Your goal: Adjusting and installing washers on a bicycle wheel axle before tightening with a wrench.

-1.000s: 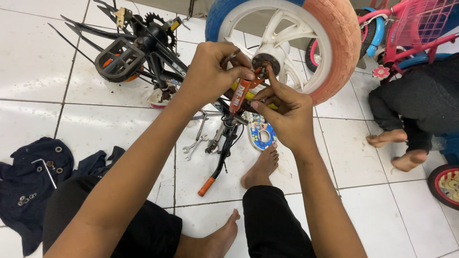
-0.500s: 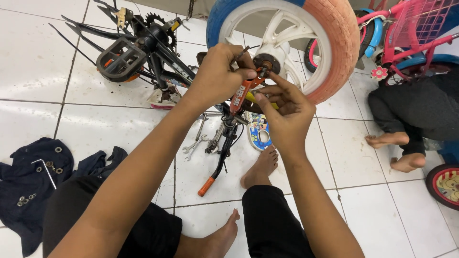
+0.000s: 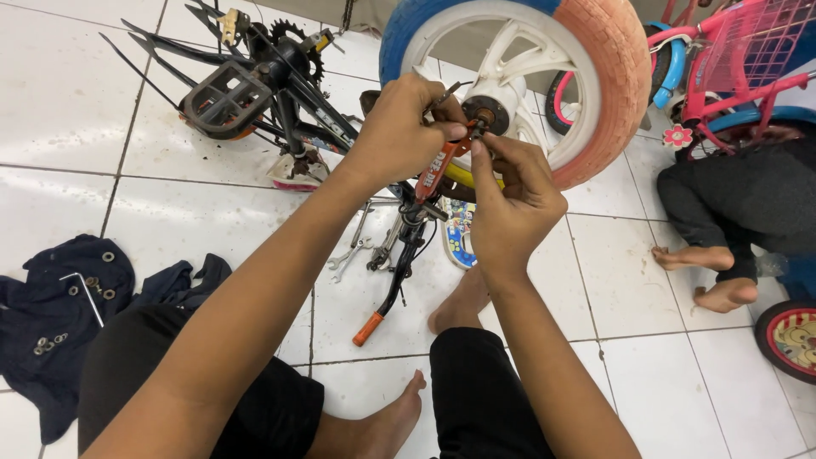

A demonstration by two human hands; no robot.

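While the person sits barefoot on the white tiled floor [image 3: 170, 212], both hands have stayed at the hub of the small white-spoked wheel with a blue and pink tyre [image 3: 612, 76], only shifting slightly up since a second ago, so the work there looks unfinished. The left hand [image 3: 399, 127] is closed around the orange metal fork leg [image 3: 435, 170] beside the hub. At its three o'clock, the right hand [image 3: 510, 200] pinches the dark axle nut [image 3: 481, 126] with thumb and forefinger; steel spanners [image 3: 353, 246] lie at six o'clock.
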